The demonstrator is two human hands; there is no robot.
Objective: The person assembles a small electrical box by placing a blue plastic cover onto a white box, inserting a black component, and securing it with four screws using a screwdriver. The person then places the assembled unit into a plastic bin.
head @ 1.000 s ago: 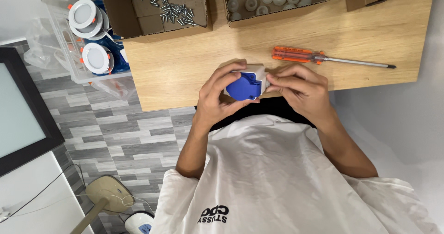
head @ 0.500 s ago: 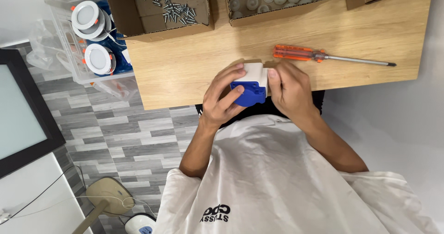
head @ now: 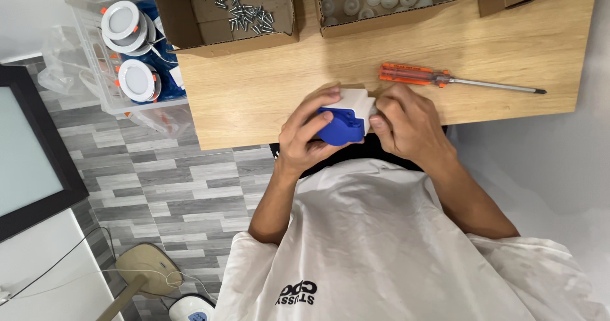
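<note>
- The blue and white plastic part [head: 343,119] sits between both hands at the near edge of the table [head: 267,99], held just above the wood, roughly at the middle of that edge.
- The left hand [head: 311,137] wraps the blue side from the left; its grip is curled around the part, with the fingers [head: 318,102] lying over the top and front.
- The right hand [head: 410,124] meets the white side from the right; its grip is pressed together, fingertips [head: 376,121] pinching the white end.
- Just beyond the right hand lies an orange-handled screwdriver [head: 438,78], its shaft pointing right, near the knuckles but apart from them.
- The wood between the hands and the far boxes is bare, giving open room to the left and far side of the part.
- At the far edge stand a cardboard box of screws [head: 238,6] on the left and a cardboard box of white round pieces [head: 381,0] further right, both well apart from the hands.
- Left of the table, off its edge, a clear plastic bin [head: 95,73] holds round white lamp fittings [head: 135,80].
</note>
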